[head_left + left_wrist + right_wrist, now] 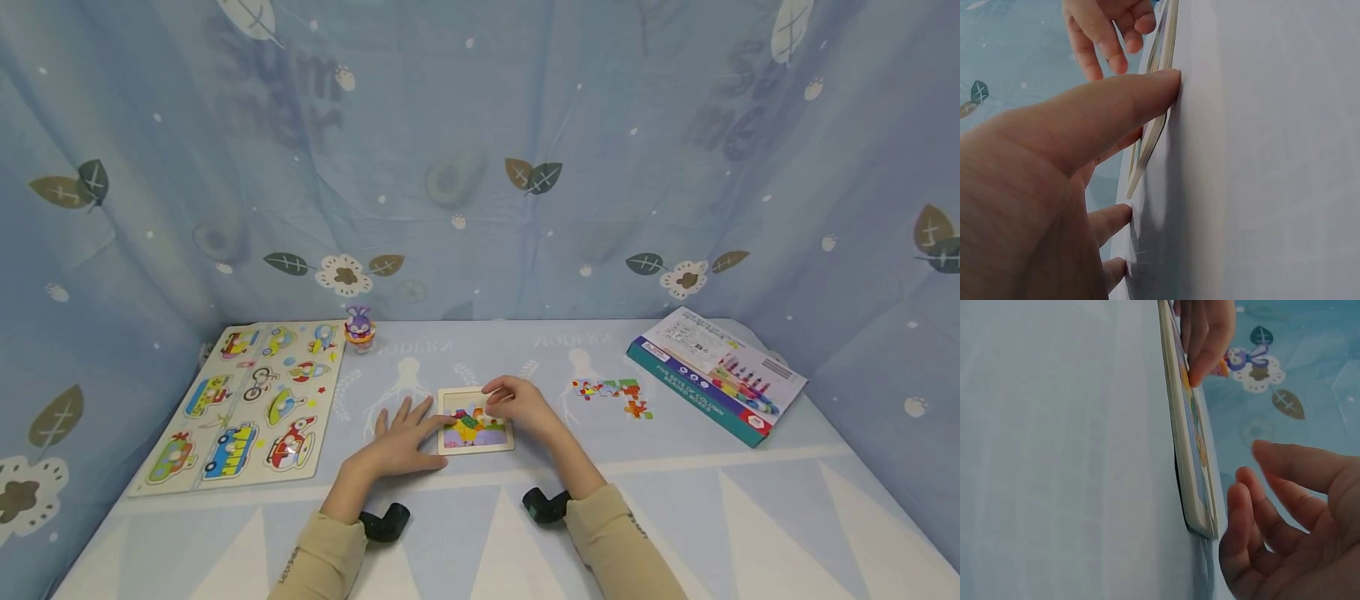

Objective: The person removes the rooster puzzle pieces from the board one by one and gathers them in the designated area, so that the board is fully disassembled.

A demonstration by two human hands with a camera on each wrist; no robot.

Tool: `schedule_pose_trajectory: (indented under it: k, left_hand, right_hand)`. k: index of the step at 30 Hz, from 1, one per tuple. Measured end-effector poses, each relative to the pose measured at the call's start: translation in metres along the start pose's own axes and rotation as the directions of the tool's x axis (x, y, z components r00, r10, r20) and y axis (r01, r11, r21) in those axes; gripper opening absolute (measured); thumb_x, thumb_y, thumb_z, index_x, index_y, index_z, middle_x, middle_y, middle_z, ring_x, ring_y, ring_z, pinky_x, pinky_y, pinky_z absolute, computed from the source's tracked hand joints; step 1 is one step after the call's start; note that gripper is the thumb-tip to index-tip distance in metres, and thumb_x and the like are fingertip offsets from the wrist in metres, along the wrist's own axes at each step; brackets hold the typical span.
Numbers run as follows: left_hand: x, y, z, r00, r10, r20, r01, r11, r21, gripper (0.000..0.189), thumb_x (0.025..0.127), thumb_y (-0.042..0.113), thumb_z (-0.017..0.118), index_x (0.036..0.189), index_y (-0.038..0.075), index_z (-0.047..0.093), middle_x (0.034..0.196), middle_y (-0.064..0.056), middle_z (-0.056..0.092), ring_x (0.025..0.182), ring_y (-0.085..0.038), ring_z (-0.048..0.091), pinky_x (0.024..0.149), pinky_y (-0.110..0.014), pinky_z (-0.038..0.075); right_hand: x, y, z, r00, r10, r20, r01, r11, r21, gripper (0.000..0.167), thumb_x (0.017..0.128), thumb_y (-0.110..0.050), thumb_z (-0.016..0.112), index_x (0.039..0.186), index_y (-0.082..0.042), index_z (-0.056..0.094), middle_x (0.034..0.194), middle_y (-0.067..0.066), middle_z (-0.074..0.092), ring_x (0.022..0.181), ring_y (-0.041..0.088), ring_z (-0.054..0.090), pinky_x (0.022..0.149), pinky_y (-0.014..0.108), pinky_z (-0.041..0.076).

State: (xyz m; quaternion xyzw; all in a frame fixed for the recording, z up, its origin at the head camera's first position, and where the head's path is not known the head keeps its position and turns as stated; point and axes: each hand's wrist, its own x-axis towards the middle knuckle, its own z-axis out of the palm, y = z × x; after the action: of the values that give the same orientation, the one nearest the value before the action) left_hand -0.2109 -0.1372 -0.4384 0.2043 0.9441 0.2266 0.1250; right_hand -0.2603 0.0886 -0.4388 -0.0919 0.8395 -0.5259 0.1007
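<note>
The left hand (401, 442) lies spread, its straight index touching the left rim of a rectangular, pale-framed, colourful puzzle (491, 438), flat on the table (465, 504), long axis left-right; the right hand (522, 407) has relaxed, empty fingers near its far-right corner.

Eyes on the framed puzzle (463, 402) now, part-filled, flat on the tabletop (465, 483)!
Thin and pale-rimmed, rounded at the corners, showing yellow, green and orange through the middle, lilac along the bottom, bare beige across the upper left. And over to the right, well apart, loose puzzle pieces (628, 388) in red, green, blue and orange, spread in a bent cluster!
</note>
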Motion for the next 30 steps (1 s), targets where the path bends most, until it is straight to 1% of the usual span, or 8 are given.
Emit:
schedule_pose_trajectory:
  k: [3,7,11,14,19,22,25,30]
  left_hand:
    - [0.001,-0.001,0.001,1.0,-0.009,0.004,0.009,1.0,0.002,0.06,0.082,0.039,0.065,0.135,0.019,0.047,0.152,-0.018,0.018,0.137,-0.046,0.002,0.101,-0.068,-0.005]
    - [0.001,-0.001,0.001,1.0,-0.014,0.004,0.014,1.0,0.007,0.06,0.082,0.039,0.066,0.135,0.021,0.047,0.152,-0.018,0.018,0.138,-0.046,0.002,0.101,-0.068,-0.004]
    - [0.0,0.0,0.0,1.0,-0.015,0.003,0.015,1.0,0.007,0.059,0.082,0.039,0.066,0.135,0.021,0.047,0.152,-0.018,0.019,0.137,-0.046,0.002,0.101,-0.069,-0.004]
    - [0.001,0.001,0.001,1.0,-0.016,0.003,0.016,1.0,0.007,0.059,0.082,0.04,0.065,0.135,0.021,0.047,0.152,-0.018,0.019,0.137,-0.046,0.002,0.101,-0.069,-0.004]
    - [0.001,0.0,0.001,1.0,-0.017,0.003,0.017,1.0,0.006,0.059,0.082,0.04,0.066,0.135,0.021,0.048,0.152,-0.017,0.018,0.138,-0.046,0.002,0.101,-0.069,-0.004]
    - [0.001,0.0,0.001,1.0,-0.015,0.001,0.015,1.0,0.004,0.059,0.082,0.039,0.066,0.134,0.021,0.048,0.152,-0.017,0.018,0.138,-0.046,0.002,0.101,-0.069,-0.004]
    - [0.001,0.0,0.001,1.0,-0.013,-0.001,0.013,1.0,0.005,0.058,0.082,0.039,0.066,0.134,0.021,0.048,0.152,-0.017,0.019,0.138,-0.046,0.002,0.101,-0.068,-0.004]
    - [0.0,0.0,0.001,1.0,-0.01,-0.002,0.01,1.0,0.0,0.057,0.082,0.038,0.066,0.133,0.021,0.049,0.152,-0.017,0.018,0.137,-0.047,0.002,0.1,-0.069,-0.004]
  right_hand:
    - [0.001,0.0,0.003,0.999,-0.002,0.039,0.006,0.995,-0.098,0.026,0.077,-0.005,0.072,0.102,-0.006,0.065,0.083,0.004,0.061,0.073,0.015,0.057,0.065,0.027,0.047]
    - [0.004,0.0,0.007,0.997,-0.014,0.077,0.031,0.973,-0.227,0.034,0.073,-0.01,0.077,0.105,-0.01,0.066,0.084,0.003,0.058,0.074,0.016,0.052,0.065,0.028,0.043]
    - [0.007,0.0,0.011,0.993,-0.026,0.119,0.066,0.936,-0.345,0.046,0.07,-0.017,0.08,0.113,-0.011,0.065,0.091,0.006,0.055,0.079,0.018,0.049,0.066,0.029,0.041]
    - [0.007,-0.002,0.012,0.991,-0.025,0.132,0.077,0.911,-0.406,0.049,0.069,-0.021,0.081,0.115,-0.014,0.065,0.094,0.006,0.052,0.083,0.018,0.049,0.069,0.031,0.042]
    - [0.007,-0.006,0.013,0.991,-0.02,0.129,0.074,0.899,-0.431,0.044,0.069,-0.02,0.082,0.109,-0.016,0.066,0.094,0.006,0.051,0.084,0.019,0.05,0.07,0.034,0.044]
    - [0.009,-0.007,0.014,0.992,-0.02,0.127,0.072,0.905,-0.42,0.044,0.068,-0.017,0.082,0.107,-0.016,0.062,0.093,0.005,0.05,0.082,0.018,0.049,0.069,0.033,0.043]
    - [0.009,-0.008,0.014,0.992,-0.042,0.12,0.084,0.926,-0.368,0.042,0.068,-0.012,0.081,0.103,-0.013,0.057,0.092,0.005,0.052,0.08,0.018,0.049,0.067,0.031,0.042]
    - [0.007,-0.007,0.012,0.992,-0.076,0.105,0.097,0.971,-0.22,0.027,0.077,-0.002,0.071,0.099,-0.009,0.057,0.088,0.004,0.06,0.075,0.016,0.055,0.065,0.029,0.047]
